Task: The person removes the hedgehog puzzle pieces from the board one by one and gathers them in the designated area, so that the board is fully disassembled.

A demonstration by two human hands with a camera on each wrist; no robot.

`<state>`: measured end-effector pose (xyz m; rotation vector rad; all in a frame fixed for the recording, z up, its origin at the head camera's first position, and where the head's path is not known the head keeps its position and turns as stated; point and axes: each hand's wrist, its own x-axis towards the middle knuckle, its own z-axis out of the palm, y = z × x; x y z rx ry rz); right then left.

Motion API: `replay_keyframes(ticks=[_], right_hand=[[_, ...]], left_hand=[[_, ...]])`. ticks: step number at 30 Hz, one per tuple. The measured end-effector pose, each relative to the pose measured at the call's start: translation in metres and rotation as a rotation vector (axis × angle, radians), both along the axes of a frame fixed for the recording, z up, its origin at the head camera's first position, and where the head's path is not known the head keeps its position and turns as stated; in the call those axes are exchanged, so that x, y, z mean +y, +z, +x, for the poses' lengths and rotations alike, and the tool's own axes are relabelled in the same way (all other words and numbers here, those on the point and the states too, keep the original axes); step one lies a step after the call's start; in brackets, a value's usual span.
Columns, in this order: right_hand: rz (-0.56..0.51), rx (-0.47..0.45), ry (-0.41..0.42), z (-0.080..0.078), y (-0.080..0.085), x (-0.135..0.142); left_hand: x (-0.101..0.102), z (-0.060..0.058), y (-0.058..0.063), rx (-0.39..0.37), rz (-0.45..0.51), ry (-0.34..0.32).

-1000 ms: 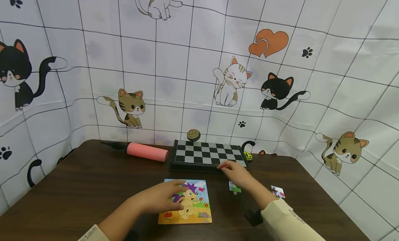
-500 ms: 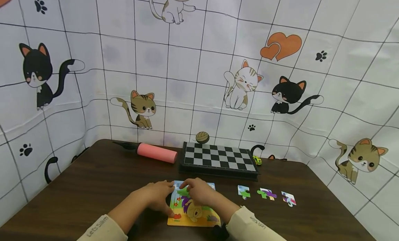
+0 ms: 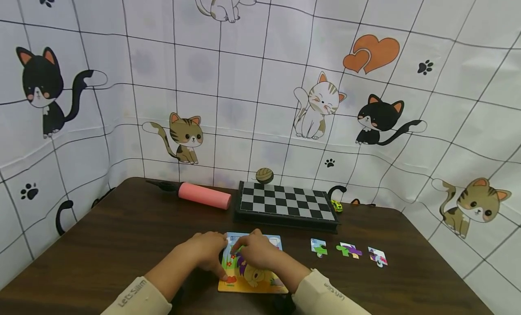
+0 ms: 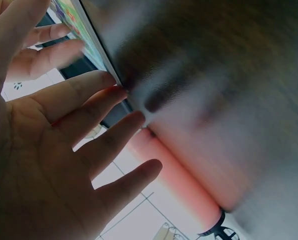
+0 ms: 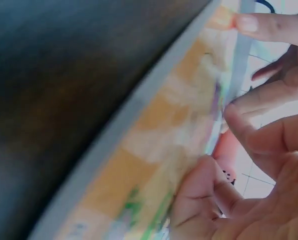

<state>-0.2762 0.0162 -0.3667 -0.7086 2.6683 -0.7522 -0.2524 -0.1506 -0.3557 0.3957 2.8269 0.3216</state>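
Note:
A cartoon jigsaw puzzle board lies on the dark table in front of me. My left hand touches its left edge, thumb near the front corner. In the left wrist view the left hand has its fingers spread and fairly straight, fingertips at the edge. My right hand lies over the board's upper part, fingertips on the picture, hiding much of it. In the right wrist view the right hand has bent fingers against the picture face of the board. Whether a piece lies beneath those fingers is hidden.
Right of the board lie three loose jigsaw pieces: a blue-green one, a green-purple one and a white-purple one. Behind stand a chessboard, a pink cylinder and a small yellow-green toy.
My right hand has moved left from near the chessboard onto the puzzle board. My left hand has shifted from above the board to its left edge. In the last half second, both hands barely moved.

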Motion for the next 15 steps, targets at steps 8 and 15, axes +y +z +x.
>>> replay_keyframes(ticks=[8,15], right_hand=[[0.040,-0.005,-0.047,0.0007,0.0037,-0.0081],[-0.044,-0.110,-0.042,-0.0010,0.0058,-0.0059]], left_hand=[[-0.0009,0.0008,0.0017,-0.013,0.035,0.004],[-0.0008,-0.0007,-0.0005,-0.007,0.021,0.003]])
